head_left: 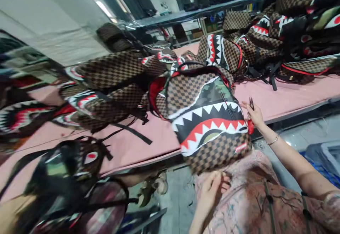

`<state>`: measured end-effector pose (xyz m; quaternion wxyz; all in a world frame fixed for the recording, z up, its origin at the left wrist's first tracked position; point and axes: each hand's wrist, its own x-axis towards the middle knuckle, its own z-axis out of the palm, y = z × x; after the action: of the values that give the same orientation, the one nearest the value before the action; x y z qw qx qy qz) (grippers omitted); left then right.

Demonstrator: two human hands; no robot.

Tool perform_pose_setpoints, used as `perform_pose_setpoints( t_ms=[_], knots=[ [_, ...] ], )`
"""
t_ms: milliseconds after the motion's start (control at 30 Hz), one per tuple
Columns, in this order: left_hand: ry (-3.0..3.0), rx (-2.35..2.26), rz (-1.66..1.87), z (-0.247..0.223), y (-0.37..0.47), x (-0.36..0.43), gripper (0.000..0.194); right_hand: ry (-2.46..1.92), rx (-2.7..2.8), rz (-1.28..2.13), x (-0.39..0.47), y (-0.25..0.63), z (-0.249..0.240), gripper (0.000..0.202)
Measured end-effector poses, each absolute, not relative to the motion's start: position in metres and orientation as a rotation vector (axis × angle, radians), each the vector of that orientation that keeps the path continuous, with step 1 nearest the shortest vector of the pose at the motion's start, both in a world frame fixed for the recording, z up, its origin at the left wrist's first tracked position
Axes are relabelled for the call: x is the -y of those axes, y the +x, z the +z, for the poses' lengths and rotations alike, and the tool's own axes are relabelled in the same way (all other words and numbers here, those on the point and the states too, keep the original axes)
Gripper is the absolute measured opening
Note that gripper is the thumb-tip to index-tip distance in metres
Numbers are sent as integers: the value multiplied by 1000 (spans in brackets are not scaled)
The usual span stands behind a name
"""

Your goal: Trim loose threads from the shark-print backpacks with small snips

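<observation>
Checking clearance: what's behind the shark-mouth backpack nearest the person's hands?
More checkered backpacks on the pink table. The front backpack hides parts of both; what lies there can't be seen.

And there's the middle backpack (212,110), slanting across the tabletop's (287,92) near edge, its base out over the lap (247,180); left hand (214,188) just below that base, right hand (255,115), snips (251,103) in it, by its right side. Left, stacked backpacks (114,71); behind and right, a heap of backpacks (265,46); beyond the far edge, another table (183,14).
</observation>
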<state>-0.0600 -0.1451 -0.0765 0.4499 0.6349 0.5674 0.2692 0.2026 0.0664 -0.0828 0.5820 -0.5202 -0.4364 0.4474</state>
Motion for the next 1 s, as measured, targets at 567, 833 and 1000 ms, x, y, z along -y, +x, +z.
perform_pose_setpoints(
  t_ms=[567,833,1000],
  knots=[
    [2284,-810,550,-118,66,-14,24,-1835,813,922,122,251,-178,31],
    [2527,-598,171,-102,108,-30,16,-1685,933,937,146,226,-177,27],
    [2370,-714,117,-97,116,-28,13,-1753,1041,816,139,227,-169,22]
  ],
)
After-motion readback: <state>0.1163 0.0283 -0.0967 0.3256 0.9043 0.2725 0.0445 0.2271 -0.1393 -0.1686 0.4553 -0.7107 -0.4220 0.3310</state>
